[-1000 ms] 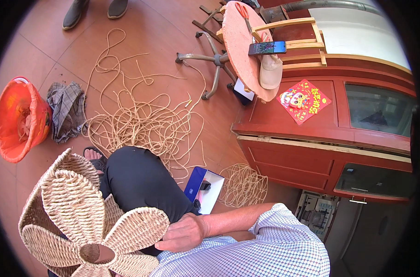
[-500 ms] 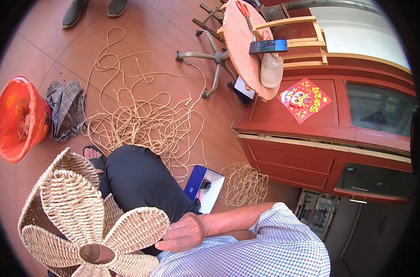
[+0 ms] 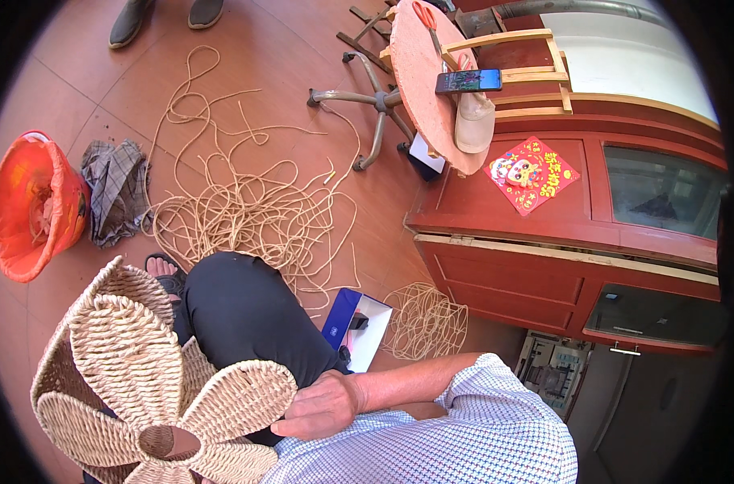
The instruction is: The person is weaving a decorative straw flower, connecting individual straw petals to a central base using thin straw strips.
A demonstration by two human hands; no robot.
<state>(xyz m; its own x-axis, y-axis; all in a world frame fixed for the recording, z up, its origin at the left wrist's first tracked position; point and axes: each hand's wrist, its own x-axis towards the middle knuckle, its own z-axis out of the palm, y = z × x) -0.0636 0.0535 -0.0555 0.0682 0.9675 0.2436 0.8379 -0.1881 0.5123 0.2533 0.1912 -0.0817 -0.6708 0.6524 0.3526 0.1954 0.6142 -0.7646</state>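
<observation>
A large woven straw flower (image 3: 127,355), with broad petals round a hole in its middle, lies over my lap at the lower left. More woven straw panels (image 3: 56,367) stand behind its petals. My right hand (image 3: 320,407) is at the edge of the flower's right petal, fingers curled and closed against it; the fingertips are partly hidden. My left hand does not show; the flower covers that side of my lap. Beyond my dark-trousered knee, a loose tangle of straw cord (image 3: 246,214) spreads over the floor.
An orange-lined bucket (image 3: 40,210) stands at the left beside a crumpled plaid cloth (image 3: 115,194). Near my knee are an open blue-and-white box (image 3: 357,327) and an openwork cord piece (image 3: 426,323). A round pink table (image 3: 415,73) carries scissors, a phone and a cap. Red cabinets (image 3: 504,282) line the right.
</observation>
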